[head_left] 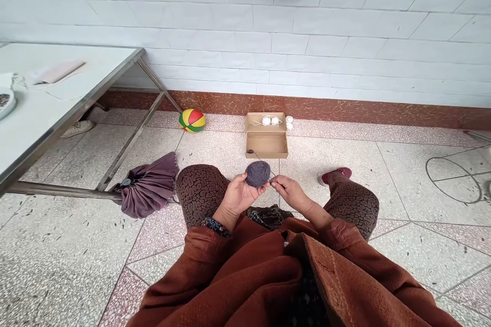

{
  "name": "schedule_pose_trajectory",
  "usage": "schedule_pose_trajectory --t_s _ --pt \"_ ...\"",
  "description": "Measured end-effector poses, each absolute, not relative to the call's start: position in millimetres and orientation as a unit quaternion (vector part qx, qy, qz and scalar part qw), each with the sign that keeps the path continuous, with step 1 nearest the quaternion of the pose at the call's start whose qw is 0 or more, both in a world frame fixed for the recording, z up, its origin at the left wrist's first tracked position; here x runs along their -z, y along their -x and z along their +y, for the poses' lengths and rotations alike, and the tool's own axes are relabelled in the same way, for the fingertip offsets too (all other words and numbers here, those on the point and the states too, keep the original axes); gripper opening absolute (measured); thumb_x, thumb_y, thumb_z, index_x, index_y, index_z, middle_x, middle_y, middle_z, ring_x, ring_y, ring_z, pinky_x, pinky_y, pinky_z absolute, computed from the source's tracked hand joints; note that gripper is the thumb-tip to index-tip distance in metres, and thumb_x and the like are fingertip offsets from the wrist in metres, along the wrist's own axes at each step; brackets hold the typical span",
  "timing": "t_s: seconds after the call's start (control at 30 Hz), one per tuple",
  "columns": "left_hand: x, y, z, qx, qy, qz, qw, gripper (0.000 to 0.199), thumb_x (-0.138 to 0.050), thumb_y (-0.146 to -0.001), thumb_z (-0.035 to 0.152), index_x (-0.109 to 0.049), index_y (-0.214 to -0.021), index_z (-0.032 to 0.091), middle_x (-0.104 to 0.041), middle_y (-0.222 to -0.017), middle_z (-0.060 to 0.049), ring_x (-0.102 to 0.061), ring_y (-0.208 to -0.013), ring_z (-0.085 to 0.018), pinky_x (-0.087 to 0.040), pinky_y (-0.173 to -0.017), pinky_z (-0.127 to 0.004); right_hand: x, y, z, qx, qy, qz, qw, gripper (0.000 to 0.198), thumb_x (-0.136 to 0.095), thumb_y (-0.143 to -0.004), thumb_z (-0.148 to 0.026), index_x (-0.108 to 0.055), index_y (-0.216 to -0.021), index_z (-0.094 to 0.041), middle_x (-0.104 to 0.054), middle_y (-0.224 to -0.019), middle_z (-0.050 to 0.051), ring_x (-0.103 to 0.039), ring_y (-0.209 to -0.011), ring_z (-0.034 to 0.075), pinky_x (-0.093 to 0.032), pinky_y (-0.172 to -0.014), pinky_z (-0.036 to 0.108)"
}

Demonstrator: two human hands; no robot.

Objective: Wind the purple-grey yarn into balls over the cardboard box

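My left hand [240, 193] is wrapped round a dark grey-purple ball of yarn [258, 173], holding it up in front of my knees. Close on its right side, my right hand [288, 190] pinches a strand of the same yarn between thumb and forefinger. A thin dark strand runs past the ball toward a small dark clump [250, 152] at the lower box's near left corner. Beyond the hands, the cardboard box [266, 144] lies on the floor, its upper half [256, 121] holding white yarn balls [270, 120]. More white balls [289, 122] rest just right of it.
A metal-framed table [69, 107] stands at left, with a purple folded umbrella [149, 186] by its lower bar. Near its far leg sits a red, yellow and green ball [192, 120]. A round wire frame [454, 180] is at right. The tiled wall [307, 36] rises ahead.
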State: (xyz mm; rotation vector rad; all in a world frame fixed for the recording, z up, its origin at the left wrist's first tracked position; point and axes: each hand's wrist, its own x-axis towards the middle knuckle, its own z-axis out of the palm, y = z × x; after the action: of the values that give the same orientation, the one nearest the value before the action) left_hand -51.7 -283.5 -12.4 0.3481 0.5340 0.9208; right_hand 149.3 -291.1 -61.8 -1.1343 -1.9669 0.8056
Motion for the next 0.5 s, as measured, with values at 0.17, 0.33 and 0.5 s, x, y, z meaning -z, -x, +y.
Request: schedule_pose_trajectory --t_s 0.17,0.33,0.5 --pt "15.8 60.1 -271.8 -0.489 -0.16 0.305 0.801 0.045 -0.067 -0.073 0.027 -0.063 -0.117 0.017 -0.071 -0.102 -0.009 -0.066 -0.089 -0.022 -0.047 -0.074 -0.032 54.1 -147.7 -298.5 -0.291 0.415 -0.803 0.315 0.024 -0.042 -0.103 -0.031 -0.063 -0.101 -0.019 -0.07 -0.095 0.008 -0.065 -0.089 0.018 -0.052 -0.083 0.031" --pt "26.7 61.4 -269.1 -0.486 -0.219 0.385 0.754 0.036 -0.069 -0.077 0.036 -0.061 -0.107 0.018 -0.068 -0.094 -0.004 -0.062 -0.073 -0.015 -0.042 -0.062 -0.025 26.3 -144.4 -303.1 -0.279 0.36 -0.839 0.298 0.021 -0.047 -0.101 -0.03 -0.063 -0.094 -0.02 -0.067 -0.084 0.005 -0.064 -0.079 0.016 -0.051 -0.075 0.027" --pt "27.9 56.2 -276.7 -0.432 -0.39 0.464 0.668 0.039 -0.067 -0.079 0.036 -0.06 -0.113 0.019 -0.064 -0.101 -0.004 -0.057 -0.08 -0.015 -0.04 -0.062 -0.025 -15.3 -144.6 -293.8 -0.267 0.339 -0.841 0.326 0.018 -0.052 -0.099 -0.03 -0.065 -0.093 -0.02 -0.065 -0.081 0.004 -0.062 -0.075 0.016 -0.049 -0.071 0.026"
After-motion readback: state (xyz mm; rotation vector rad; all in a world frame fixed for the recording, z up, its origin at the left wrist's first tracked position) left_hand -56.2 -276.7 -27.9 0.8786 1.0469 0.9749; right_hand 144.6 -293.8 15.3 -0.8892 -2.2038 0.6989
